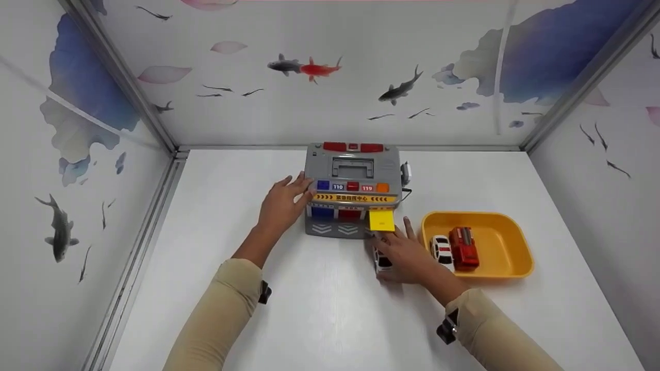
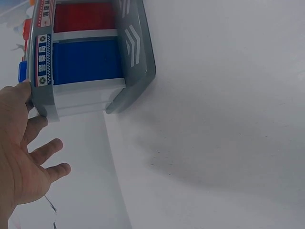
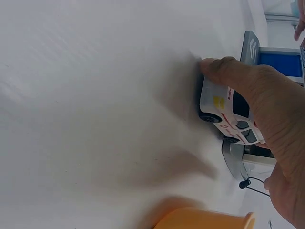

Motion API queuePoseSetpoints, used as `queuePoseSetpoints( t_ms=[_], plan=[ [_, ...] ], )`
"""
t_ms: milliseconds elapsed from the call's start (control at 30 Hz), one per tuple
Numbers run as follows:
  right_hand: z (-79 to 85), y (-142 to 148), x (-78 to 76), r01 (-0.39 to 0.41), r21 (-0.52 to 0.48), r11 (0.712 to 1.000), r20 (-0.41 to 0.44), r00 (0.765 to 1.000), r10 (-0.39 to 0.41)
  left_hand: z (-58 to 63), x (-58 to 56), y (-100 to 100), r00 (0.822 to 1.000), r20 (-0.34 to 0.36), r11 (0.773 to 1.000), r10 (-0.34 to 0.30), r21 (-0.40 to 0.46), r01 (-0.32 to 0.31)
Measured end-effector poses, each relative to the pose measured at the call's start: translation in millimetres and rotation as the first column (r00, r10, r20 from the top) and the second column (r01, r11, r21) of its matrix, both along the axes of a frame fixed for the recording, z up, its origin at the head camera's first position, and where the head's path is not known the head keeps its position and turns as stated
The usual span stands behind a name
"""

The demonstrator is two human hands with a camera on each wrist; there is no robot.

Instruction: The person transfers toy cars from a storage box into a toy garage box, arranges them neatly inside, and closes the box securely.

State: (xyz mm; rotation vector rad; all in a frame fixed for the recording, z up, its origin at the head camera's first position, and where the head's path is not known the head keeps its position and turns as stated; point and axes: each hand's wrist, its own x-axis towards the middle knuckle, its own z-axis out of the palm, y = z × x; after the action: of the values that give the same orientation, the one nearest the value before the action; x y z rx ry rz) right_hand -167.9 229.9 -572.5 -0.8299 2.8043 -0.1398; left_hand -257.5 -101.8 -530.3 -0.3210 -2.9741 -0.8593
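A grey toy emergency station (image 1: pixel 356 170) stands against the back wall, with blue and red doors at its front. A yellow flap (image 1: pixel 381 220) is raised at its right bay. My left hand (image 1: pixel 283 203) touches the station's left front corner; in the left wrist view, the outer fingers (image 2: pixel 50 150) are spread off it. My right hand (image 1: pixel 407 257) grips a white toy car (image 1: pixel 382 262) at the front ramp, below the yellow flap. In the right wrist view, the thumb lies over one end of the car (image 3: pixel 224 109), whose side has red and yellow markings.
To the right, a yellow tray (image 1: pixel 505 247) holds a white toy car (image 1: pixel 442 249) and a red toy fire truck (image 1: pixel 465 248). A white handset-like part (image 1: pixel 406 174) with a black cord hangs on the station's right side. Walls enclose the white table (image 1: pixel 299 314).
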Motion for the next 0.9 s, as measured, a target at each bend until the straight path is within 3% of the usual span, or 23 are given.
queuePoseSetpoints(
  t_ms=[367, 633, 900],
  plan=[
    [-11.8, -3.3, -5.8, 0.054, -0.010, 0.999, -0.094, 0.994, -0.054, 1.3, 0.1, -0.3, 1.000, 0.017, 1.000, 0.006, -0.012, -0.006],
    [-24.4, 0.6, -5.1, 0.043, -0.043, 0.998, -0.188, 0.981, -0.050, 2.2, -0.3, 0.0, 1.000, 0.019, 1.000, 0.005, -0.029, -0.004],
    [-30.2, -0.3, -5.4, 0.048, -0.033, 0.998, -0.212, 0.976, -0.054, 2.4, 0.3, 0.4, 1.000, 0.013, 0.999, 0.006, -0.042, -0.006]
  ],
)
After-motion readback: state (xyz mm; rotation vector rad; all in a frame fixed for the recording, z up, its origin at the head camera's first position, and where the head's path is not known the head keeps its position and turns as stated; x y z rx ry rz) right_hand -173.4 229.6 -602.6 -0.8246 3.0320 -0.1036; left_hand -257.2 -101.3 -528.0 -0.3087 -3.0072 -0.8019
